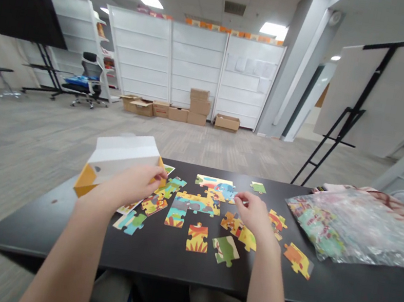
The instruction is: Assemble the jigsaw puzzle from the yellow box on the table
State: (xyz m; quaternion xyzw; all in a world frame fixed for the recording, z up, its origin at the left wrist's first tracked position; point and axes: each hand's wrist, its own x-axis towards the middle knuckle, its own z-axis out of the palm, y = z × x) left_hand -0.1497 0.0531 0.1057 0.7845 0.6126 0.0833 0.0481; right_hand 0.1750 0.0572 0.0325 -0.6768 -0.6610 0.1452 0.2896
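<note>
A partly joined jigsaw puzzle (196, 205) lies flat on the black table, showing a hippo in blue water. Joined along its top is a strip with a blue elephant puzzle piece (225, 191). My right hand (251, 212) is closed in a pinch at that piece's right edge. To the left, my left hand (139, 181) hovers with curled fingers between the box and loose pieces; anything in its fingertips is hidden. Near my left hand lie green puzzle pieces (173, 186) and a blue-green piece (130, 222). Yellow-orange pieces (239, 229) lie partly under my right forearm.
An open white-and-yellow box (127, 151) stands at the table's left. Clear plastic bags (360, 228) with colourful contents cover the right side. Loose pieces lie near the front, including a red-yellow one (197, 239) and a green one (225, 250). Another green piece (258, 187) lies farther back.
</note>
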